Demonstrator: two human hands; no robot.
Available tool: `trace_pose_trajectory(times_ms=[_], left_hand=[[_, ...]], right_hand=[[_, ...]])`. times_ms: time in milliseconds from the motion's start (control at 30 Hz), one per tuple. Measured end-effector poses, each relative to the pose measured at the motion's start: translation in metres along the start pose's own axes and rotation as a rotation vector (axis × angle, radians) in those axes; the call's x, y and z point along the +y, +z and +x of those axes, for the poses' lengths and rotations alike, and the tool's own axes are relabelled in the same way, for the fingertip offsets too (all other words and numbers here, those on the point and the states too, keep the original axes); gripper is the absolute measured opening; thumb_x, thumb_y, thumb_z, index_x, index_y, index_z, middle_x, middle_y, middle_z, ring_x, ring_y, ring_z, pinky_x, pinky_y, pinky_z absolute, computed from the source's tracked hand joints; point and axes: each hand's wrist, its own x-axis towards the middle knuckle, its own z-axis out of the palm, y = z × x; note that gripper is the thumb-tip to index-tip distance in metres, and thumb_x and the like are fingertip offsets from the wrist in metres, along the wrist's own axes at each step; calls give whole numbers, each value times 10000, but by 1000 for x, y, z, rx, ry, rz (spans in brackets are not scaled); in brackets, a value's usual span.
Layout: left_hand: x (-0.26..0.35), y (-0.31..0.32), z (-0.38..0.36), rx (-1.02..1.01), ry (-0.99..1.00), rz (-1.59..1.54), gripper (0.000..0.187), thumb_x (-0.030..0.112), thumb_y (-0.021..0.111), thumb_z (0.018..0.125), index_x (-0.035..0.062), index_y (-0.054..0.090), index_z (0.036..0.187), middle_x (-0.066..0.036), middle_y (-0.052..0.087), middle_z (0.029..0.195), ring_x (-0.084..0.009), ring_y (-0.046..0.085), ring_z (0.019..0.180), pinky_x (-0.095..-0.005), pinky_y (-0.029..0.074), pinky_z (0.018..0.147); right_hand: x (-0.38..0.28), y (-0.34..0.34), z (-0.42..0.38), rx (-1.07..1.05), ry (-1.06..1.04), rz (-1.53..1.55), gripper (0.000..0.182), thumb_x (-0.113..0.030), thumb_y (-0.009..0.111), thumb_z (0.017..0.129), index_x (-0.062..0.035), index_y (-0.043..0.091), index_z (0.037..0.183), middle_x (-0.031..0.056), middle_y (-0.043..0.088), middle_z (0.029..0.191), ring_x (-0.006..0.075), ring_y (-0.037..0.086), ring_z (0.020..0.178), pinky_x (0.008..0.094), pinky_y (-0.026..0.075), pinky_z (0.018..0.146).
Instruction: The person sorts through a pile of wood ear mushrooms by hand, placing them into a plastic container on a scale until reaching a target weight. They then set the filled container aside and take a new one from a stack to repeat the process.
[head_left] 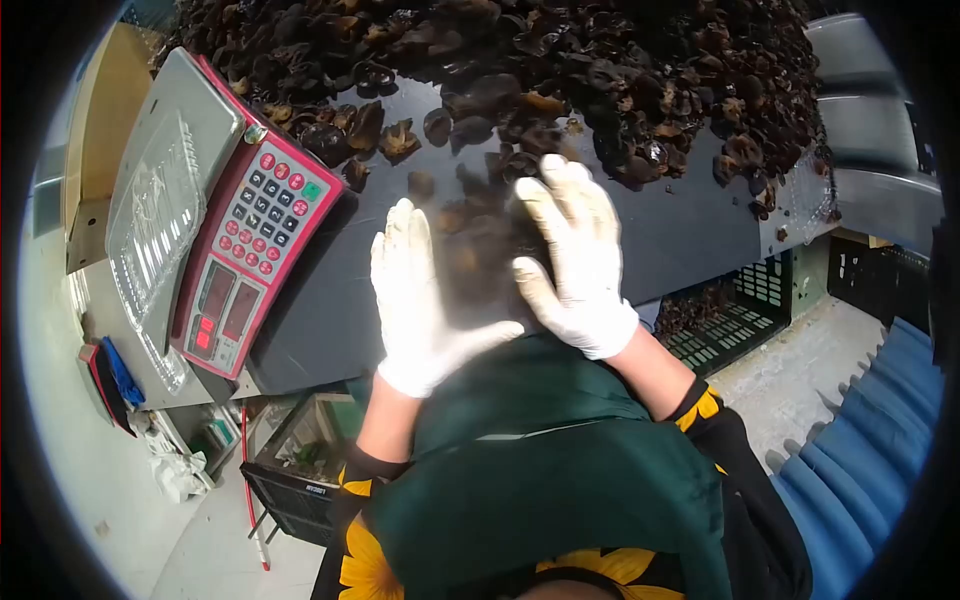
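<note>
My left hand point(411, 310), in a white glove, is held over the near edge of the dark tabletop point(320, 310), fingers straight and thumb stretched out to the side. Opposite it is my right hand point(577, 255), gloved the same way, with its fingers extended and its thumb apart. Between the two palms several wood ear mushrooms point(468, 225) show as a dark motion blur. Beyond the fingertips spreads a large heap of brown-black wood ear mushrooms point(640, 75), with loose pieces along its near edge.
A red and grey digital scale point(250, 225) stands at the left, a clear plastic tray point(155, 215) on its pan. Below the table are a green crate point(735, 320) at right and a black crate point(290, 500) at left. Blue corrugated sheeting point(870, 430) lies at lower right.
</note>
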Motion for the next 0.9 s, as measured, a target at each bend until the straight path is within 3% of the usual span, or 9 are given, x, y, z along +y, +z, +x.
trace_pose_trajectory(times_ms=[100,167,233,367,467,533,667,767,900], left_hand=[[3,5,0,52,-23,27,1372,473,970,638,-40,183,1639,-264,278,1677,-432,354,1500,-518,274,1239],[-8,12,-6,40,-47,-3,1195,401,899,753,-29,213,1631,-267,293,1667,-432,366,1498,-513,303,1228],[-5,9,-4,47,-49,114,999,325,807,877,-16,238,1624,-266,304,1662,-432,375,1498,-511,331,1218],[-6,10,-5,49,-28,95,1128,381,867,791,-45,228,1617,-256,326,1658,-433,369,1506,-524,289,1238],[11,0,5,-5,-86,80,1288,477,919,674,-54,220,1617,-252,364,1642,-410,384,1503,-541,263,1246],[10,3,5,9,-89,89,1326,510,926,650,-53,216,1619,-241,367,1644,-405,391,1498,-551,244,1251],[9,6,5,24,-48,121,1309,495,925,655,-49,223,1617,-244,372,1638,-408,402,1491,-558,247,1249],[7,4,4,11,-53,119,1286,472,930,659,-44,237,1611,-252,380,1629,-411,413,1484,-561,260,1243],[-3,11,-5,33,-53,106,1272,435,940,654,-39,243,1606,-258,375,1629,-420,403,1491,-555,261,1245]], right_hand=[[-15,10,18,-63,-149,52,678,-279,712,853,-30,540,1460,225,515,1491,432,467,1390,558,321,1188],[-20,27,21,-72,-284,297,659,-314,705,881,7,542,1432,240,558,1407,410,528,1316,540,380,1155],[-38,43,23,-114,-326,280,544,-326,665,933,-20,609,1380,232,600,1411,427,570,1293,545,421,1133],[-18,26,32,-11,-391,433,571,-322,695,896,14,605,1348,229,625,1307,403,587,1240,532,429,1124],[2,-16,42,26,-322,190,466,-211,651,891,-27,641,1320,188,658,1318,375,621,1221,535,417,1105],[28,-14,33,228,-194,83,485,-178,611,933,-15,600,1389,177,643,1359,375,570,1319,517,381,1147],[23,-5,20,-76,16,-106,688,-275,681,919,-29,471,1527,256,481,1535,434,447,1433,541,291,1222],[-2,10,23,-124,-110,140,741,-320,715,894,-43,469,1535,332,426,1544,492,444,1417,544,329,1211],[-18,29,32,-161,-168,295,724,-354,709,907,-31,486,1515,341,418,1558,496,459,1408,533,355,1202]])
